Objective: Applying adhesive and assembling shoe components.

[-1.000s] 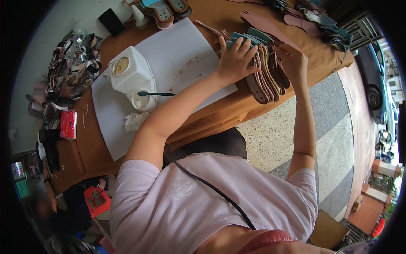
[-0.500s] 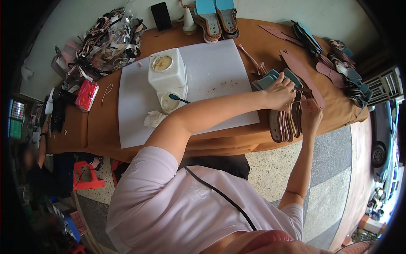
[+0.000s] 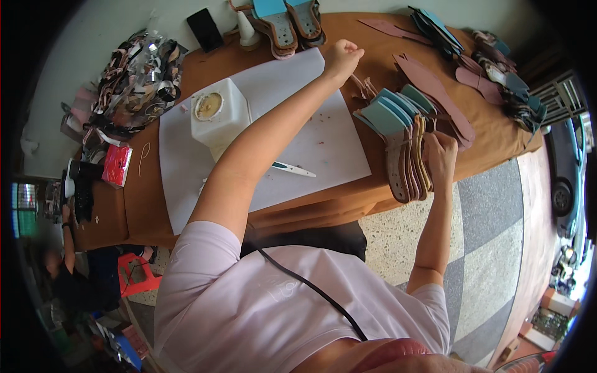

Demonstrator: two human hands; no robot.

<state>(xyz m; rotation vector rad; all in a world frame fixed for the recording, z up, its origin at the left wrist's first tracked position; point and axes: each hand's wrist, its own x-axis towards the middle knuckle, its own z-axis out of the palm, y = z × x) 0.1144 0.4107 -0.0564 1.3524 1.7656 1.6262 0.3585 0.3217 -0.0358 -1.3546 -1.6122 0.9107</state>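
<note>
A bundle of shoe insoles (image 3: 407,158), brown and tan with teal-blue ends, stands on edge at the right front edge of the table. My right hand (image 3: 440,152) is closed in a fist against the bundle's right side; whatever its fingers grip is hidden. My left hand (image 3: 343,61) is raised at the far right corner of the white sheet (image 3: 336,155), apart from the bundle. Its fingers are curled together, and anything in them is too small to make out. Flat pink insoles (image 3: 435,99) lie just beyond the bundle.
A white glue container (image 3: 233,112) and a white-handled brush (image 3: 295,169) are on the sheet, partly behind my left arm. Straps (image 3: 137,81) pile at the far left, near a red packet (image 3: 117,165). A phone (image 3: 205,30) and more insoles (image 3: 283,37) sit at the back.
My left hand has left the insole bundle and swung up and to the left. The right hand stays at the bundle's side, now closed. The bundle's teal ends have come into full view.
</note>
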